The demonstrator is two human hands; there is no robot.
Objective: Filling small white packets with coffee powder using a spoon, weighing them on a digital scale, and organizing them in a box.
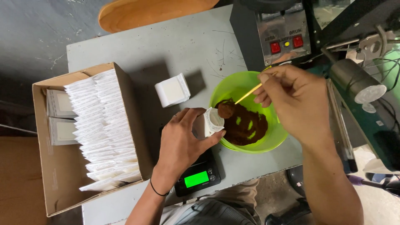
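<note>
My left hand (180,141) holds a small white paper filter bag (213,121) open, just above a black digital scale (197,179) with a lit green display. My right hand (293,102) grips a thin wooden-handled spoon (233,105) heaped with brown ground powder, its bowl right at the bag's mouth. Beneath the spoon sits a lime-green plastic bowl (246,83) holding more of the brown powder (246,127).
A cardboard box (58,179) packed with several white bags stands at the left. A small stack of white bags (172,90) lies on the grey table (175,41). A metal machine (283,37) with red buttons stands at the back right, beside a wooden chair seat (146,12).
</note>
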